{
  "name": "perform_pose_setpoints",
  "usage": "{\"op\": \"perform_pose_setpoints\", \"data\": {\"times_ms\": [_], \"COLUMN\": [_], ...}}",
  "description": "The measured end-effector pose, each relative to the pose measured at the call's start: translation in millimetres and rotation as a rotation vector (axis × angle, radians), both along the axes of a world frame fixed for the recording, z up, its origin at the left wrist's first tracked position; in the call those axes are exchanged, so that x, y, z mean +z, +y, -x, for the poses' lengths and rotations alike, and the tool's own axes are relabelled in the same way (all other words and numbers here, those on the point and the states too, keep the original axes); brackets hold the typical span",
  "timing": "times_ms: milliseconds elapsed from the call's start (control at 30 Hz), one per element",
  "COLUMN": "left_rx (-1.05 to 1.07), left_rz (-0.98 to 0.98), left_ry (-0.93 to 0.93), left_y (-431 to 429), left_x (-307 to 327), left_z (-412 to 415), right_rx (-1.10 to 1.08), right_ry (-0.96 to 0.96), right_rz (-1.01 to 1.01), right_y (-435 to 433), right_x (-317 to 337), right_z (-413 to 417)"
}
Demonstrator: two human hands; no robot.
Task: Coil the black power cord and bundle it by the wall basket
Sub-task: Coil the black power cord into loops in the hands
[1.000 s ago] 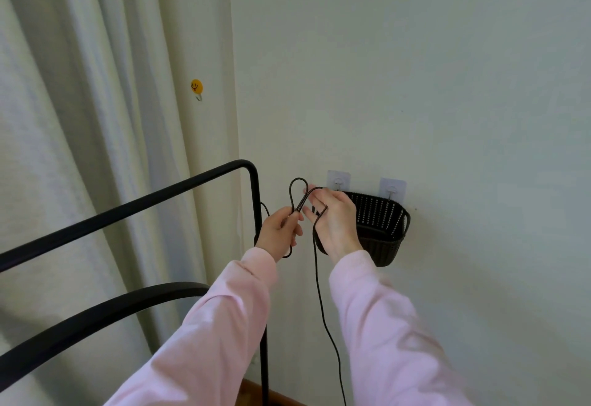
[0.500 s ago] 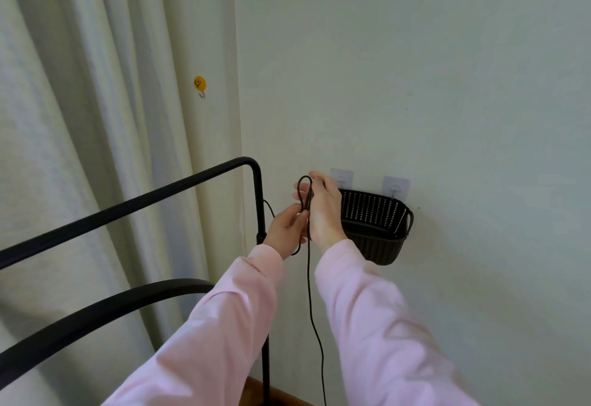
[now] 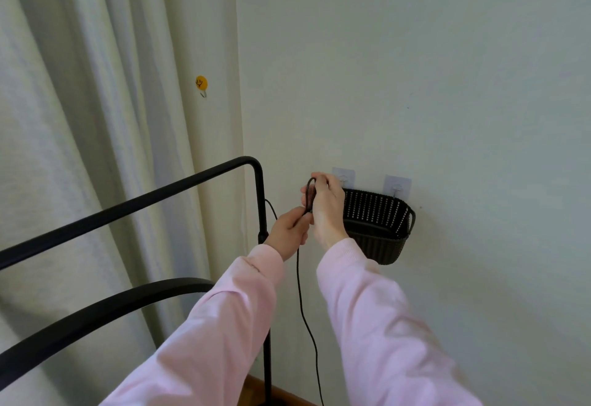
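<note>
**Change.** One second earlier the black power cord (image 3: pixel 309 195) stood above the hands as an open, teardrop-shaped loop. That loop is now pressed flat into a narrow fold, its two strands lying side by side. The right hand (image 3: pixel 327 210) has risen and closed over it. The hanging run has shifted left and now falls between the two forearms.

**Meaning for the task.** In all likelihood one turn of the coil is being set. Most of the cord still hangs loose, so coiling appears to be at an early stage and bundling has not begun.

**Grip.**
- Left hand (image 3: pixel 288 230): fingers curled, pinching the cord at the base of the fold.
- Right hand: fingers curled over the upper part of the fold. How the thumb lies cannot be seen.

**Position.** The fold is held in the air just left of the wall basket (image 3: pixel 379 247), in front of the wall and to the right of the black metal rack (image 3: pixel 160 196).

**Orientation.** The long axis of the fold is close to vertical, and its closed bend points up toward the left adhesive hook (image 3: pixel 344 177). The free run drops from the left hand and leaves the bottom edge of the view. A second, thinner stretch arcs from the left hand toward the rack post.
</note>
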State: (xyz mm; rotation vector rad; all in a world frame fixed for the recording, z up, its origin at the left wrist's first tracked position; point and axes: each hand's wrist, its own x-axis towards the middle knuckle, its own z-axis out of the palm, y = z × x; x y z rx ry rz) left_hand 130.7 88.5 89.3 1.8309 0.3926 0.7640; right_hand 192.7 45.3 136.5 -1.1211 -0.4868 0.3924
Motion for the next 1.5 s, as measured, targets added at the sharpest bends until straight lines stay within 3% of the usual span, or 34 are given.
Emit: {"op": "perform_pose_setpoints", "data": {"times_ms": [300, 500, 633, 767, 900, 1067, 1300, 1500], "left_rx": [0.188, 0.184, 0.196, 0.194, 0.201, 0.2, 0.192, 0.189], "left_rz": [0.112, 0.2, 0.248, 0.269, 0.251, 0.254, 0.114, 0.013], "left_ry": [-0.098, -0.215, -0.265, -0.29, -0.268, -0.237, -0.158, -0.046], "left_y": [15, 18, 23, 28, 28, 27, 21, 21], "left_x": [-5, 2, 3, 7, 9, 13, 19, 13], "left_z": [-5, -11, -11, -7, -3, 1, -3, -1], "right_rx": [0.232, 0.505, 0.675, 0.68, 0.554, 0.38, 0.344, 0.267], "right_ry": [0.035, 0.021, -0.125, -0.183, -0.148, -0.052, -0.202, -0.265], "right_rz": [0.3, 0.53, 0.842, 1.057, 1.04, 0.793, 0.811, 0.685], "right_y": [-15, -25, -34, -41, -47, -51, -46, -44], "right_x": [-47, -76, -91, -105, -115, -116, -102, -81], "right_z": [-10, -5, -6, -8, -14, -21, -18, -15]}}
